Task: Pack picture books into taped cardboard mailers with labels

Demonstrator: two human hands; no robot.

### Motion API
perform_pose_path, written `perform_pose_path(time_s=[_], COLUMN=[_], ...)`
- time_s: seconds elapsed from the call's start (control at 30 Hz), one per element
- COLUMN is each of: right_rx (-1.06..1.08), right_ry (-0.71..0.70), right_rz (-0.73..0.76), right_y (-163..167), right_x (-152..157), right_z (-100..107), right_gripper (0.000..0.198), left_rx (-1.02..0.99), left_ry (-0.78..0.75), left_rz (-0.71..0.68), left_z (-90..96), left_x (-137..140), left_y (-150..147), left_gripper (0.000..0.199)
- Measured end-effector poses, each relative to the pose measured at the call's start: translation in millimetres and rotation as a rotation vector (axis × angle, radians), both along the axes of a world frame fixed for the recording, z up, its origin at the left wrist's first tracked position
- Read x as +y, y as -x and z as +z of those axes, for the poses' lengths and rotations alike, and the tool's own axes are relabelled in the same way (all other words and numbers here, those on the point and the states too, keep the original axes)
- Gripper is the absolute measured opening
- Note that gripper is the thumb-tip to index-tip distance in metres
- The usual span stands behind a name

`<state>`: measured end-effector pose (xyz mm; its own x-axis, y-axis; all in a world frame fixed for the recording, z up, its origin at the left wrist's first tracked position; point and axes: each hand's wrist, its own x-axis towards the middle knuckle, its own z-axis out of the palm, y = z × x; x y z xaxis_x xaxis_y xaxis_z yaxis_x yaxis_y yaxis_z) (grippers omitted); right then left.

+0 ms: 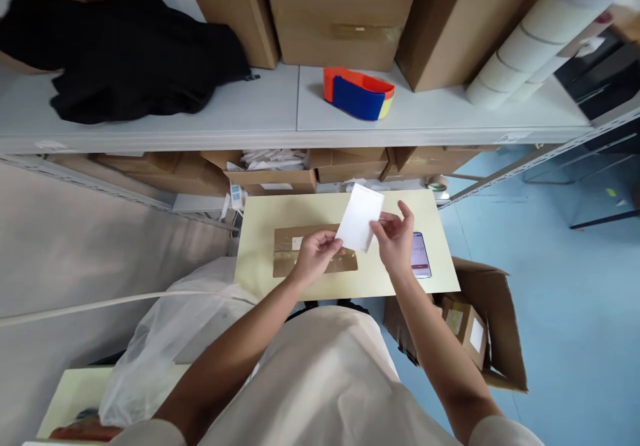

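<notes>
A blank white rectangular sheet, like a label or card (pixel 361 216), is held tilted above the small cream table (pixel 260 209). My left hand (pixel 319 253) pinches its lower left corner. At its right edge, my right hand (pixel 393 236) grips it between thumb and fingers, with the index finger raised. Under the left hand lies a flat brown cardboard box (pixel 286 259) with clear tape and a small white label, partly hidden by that hand. A phone (pixel 421 256) with a lit screen rests just right of my right wrist.
Behind the table stands a shelf (pixel 250 116) with cardboard boxes, a black cloth (pixel 135 53), a coloured band (pixel 357 94) and white rolls (pixel 520 53). An open carton (pixel 505 339) holding smaller boxes sits at the lower right. Translucent plastic (pixel 165 333) hangs at the left.
</notes>
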<state>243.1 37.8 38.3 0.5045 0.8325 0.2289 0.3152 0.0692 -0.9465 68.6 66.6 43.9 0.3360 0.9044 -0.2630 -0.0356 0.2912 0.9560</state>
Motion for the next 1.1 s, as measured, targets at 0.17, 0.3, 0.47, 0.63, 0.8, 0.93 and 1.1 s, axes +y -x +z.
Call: perform_pose_path(time_s=[0.17,0.3,0.47,0.63,0.8,0.93,1.1], right_rx=[-0.612,-0.697,-0.713,-0.738,-0.716,-0.59,-0.375], right_ry=[-0.085,-0.1,-0.138,-0.157,-0.135,-0.079,0.027], right_rz=[0.186,0.216,0.186,0.172,0.201,0.294,0.34], right_y=[53.7,86.5,109.9,129.0,138.8,144.4,154.1], right_x=[-50.1,-73.6,-85.7,-93.5,-99.3,-103.4,-105.2], right_z=[27.7,36.2,42.3,48.5,51.7,58.9,70.2], right_gripper=[0.04,0.024,0.023,0.022,0.023,0.015,0.01], left_rx=[-0.068,-0.24,-0.318,-0.301,-0.266,-0.218,-0.178], left_ry=[-0.073,-0.027,0.004,-0.014,-0.063,-0.137,-0.265], left_rz=[0.007,-0.09,-0.057,-0.026,-0.061,-0.094,-0.122], left_z=[8.2,21.6,26.8,30.4,34.7,36.6,38.5], left_x=[-28.8,-46.2,-65.5,-70.9,-70.8,-71.9,-74.2], left_y=[26.0,50.5,76.1,91.8,103.7,112.8,121.9], left_gripper=[0.027,0.032,0.029,0.029,0.027,0.026,0.022])
